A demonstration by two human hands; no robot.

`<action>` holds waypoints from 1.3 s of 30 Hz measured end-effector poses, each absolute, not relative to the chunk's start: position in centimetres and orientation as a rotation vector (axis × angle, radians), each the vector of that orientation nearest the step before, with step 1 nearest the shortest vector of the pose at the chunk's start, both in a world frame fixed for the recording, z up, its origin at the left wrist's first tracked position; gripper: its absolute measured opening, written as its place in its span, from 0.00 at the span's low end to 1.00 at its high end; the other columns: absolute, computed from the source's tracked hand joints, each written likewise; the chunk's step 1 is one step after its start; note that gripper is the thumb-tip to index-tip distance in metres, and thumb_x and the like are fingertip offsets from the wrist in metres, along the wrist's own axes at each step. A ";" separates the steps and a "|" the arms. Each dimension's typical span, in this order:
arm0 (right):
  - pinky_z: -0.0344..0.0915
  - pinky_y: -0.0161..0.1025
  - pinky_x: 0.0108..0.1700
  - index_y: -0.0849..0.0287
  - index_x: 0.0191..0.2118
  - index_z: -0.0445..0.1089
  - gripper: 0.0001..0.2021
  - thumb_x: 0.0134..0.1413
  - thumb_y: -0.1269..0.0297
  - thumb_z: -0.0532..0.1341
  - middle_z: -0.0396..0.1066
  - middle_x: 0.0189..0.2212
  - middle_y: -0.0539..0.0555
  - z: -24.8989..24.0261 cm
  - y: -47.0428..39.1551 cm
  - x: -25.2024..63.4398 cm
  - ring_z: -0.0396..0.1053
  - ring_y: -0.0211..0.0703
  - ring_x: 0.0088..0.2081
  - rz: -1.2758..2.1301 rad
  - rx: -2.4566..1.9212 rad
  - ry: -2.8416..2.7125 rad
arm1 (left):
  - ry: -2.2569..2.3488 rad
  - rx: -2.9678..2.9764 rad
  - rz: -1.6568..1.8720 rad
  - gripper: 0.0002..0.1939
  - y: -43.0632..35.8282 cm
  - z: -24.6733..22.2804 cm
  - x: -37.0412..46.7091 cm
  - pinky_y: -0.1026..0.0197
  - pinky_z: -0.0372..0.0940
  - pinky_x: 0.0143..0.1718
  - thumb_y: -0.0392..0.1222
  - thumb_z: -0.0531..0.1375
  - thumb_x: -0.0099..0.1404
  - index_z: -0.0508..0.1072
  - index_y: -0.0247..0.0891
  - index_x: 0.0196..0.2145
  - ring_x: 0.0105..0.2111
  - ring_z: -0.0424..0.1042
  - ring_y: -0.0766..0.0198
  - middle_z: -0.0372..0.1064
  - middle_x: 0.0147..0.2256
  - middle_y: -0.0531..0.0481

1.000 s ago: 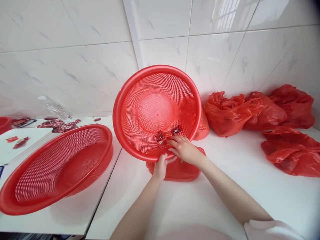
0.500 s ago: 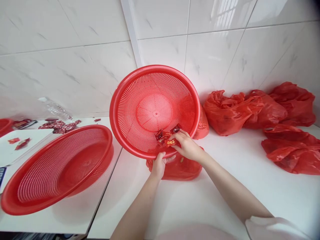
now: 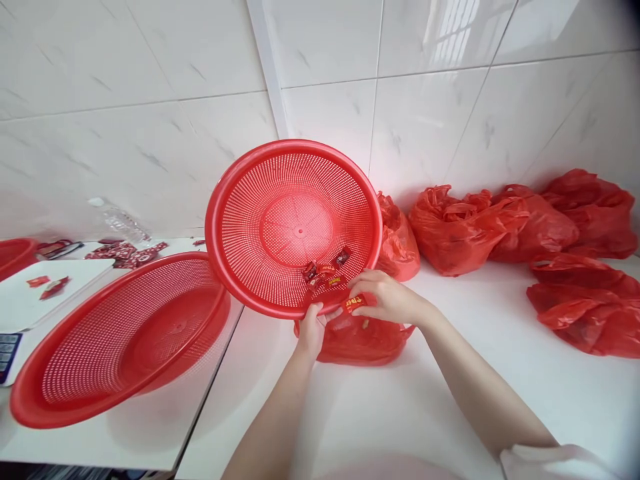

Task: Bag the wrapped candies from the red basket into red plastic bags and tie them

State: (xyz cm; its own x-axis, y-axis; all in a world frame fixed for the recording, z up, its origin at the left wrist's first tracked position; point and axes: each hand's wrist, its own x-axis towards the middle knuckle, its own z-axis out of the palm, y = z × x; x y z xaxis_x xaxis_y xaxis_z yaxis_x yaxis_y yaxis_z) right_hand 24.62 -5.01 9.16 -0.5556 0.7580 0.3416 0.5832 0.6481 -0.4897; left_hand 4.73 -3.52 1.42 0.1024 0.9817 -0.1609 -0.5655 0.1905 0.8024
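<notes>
A red mesh basket [image 3: 297,230] is tilted toward the camera, its lower rim gripped by my left hand [image 3: 314,328]. Several small red wrapped packets [image 3: 325,273] lie at the basket's lower right inside. My right hand [image 3: 383,299] is closed on one red packet with yellow print [image 3: 353,304], just outside the basket's lower right rim. Beneath both hands, a red plastic bag [image 3: 363,347] rests on the white table; the basket and hands partly hide its mouth.
A second red basket [image 3: 165,320] stands tilted at the left. Behind it are a white tray [image 3: 20,300], scattered packets [image 3: 125,253] and a clear bottle [image 3: 123,222]. Filled red bags [image 3: 455,233] line the wall at right; another red bag [image 3: 590,307] lies before them.
My right hand has drawn a packet out of the basket, over its rim toward the bag. The basket has shifted slightly left, still held by my left hand.
</notes>
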 end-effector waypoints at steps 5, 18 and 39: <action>0.65 0.47 0.49 0.57 0.45 0.71 0.16 0.55 0.54 0.64 0.73 0.44 0.57 9.2 -5.3 24.2 0.70 0.49 0.45 0.441 -1.046 -2.371 | 0.802 0.674 1.277 0.16 -3.8 1.2 5.0 0.49 0.71 0.42 0.40 0.61 0.52 0.75 0.35 0.40 0.43 0.74 0.51 0.76 0.39 0.45; 0.67 0.42 0.47 0.59 0.52 0.67 0.18 0.54 0.73 0.60 0.72 0.46 0.58 7.6 -4.6 23.7 0.71 0.46 0.45 0.517 -1.157 -2.213 | 0.780 0.780 1.224 0.19 -4.3 0.4 5.5 0.47 0.71 0.43 0.40 0.61 0.53 0.74 0.41 0.45 0.48 0.72 0.48 0.74 0.46 0.48; 0.67 0.40 0.43 0.59 0.41 0.71 0.07 0.57 0.72 0.59 0.73 0.37 0.53 7.6 -4.6 23.2 0.71 0.42 0.39 0.559 -1.053 -2.256 | 0.787 0.795 1.209 0.15 -4.2 0.7 5.5 0.47 0.71 0.44 0.40 0.62 0.53 0.76 0.43 0.41 0.49 0.71 0.47 0.75 0.43 0.48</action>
State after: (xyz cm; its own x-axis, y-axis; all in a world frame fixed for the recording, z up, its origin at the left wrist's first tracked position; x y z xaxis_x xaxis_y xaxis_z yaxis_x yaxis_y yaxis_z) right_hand 23.15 -4.64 7.64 -0.5188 0.7900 0.3268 0.5461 0.6003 -0.5842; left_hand 5.46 -4.20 0.67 0.1747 0.9800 -0.0952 -0.4833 0.1696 0.8589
